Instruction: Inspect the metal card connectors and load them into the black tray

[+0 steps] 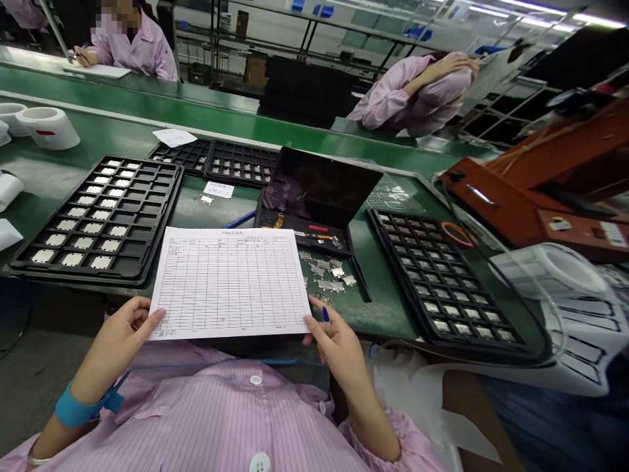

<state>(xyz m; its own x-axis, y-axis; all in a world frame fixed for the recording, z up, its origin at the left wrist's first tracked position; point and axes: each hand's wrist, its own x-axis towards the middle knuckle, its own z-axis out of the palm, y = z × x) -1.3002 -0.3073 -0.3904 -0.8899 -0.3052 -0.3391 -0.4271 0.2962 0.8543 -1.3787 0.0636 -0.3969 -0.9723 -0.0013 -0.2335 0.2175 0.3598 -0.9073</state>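
Observation:
A printed paper form [228,285] with a ruled table and a little handwriting is held flat over the bench's front edge. My left hand [118,334] pinches its lower left corner between thumb and fingers, and a blue wrist strap [81,405] circles that wrist. At the lower right corner, my right hand [339,341] grips the sheet with its thumb on top. A small blue tip [325,314] shows by the right fingers; what it belongs to is unclear. Small metal parts [330,275] lie just beyond the right hand. Part of a blue pen [240,219] shows behind the form.
A black tray [98,223] of metal plates stands left, another filled tray [442,282] right. More trays [236,162] and an open black case with a dark panel [314,190] sit behind. White rolls [49,128] stand far left, a label roll [555,272] right. Two people sit opposite.

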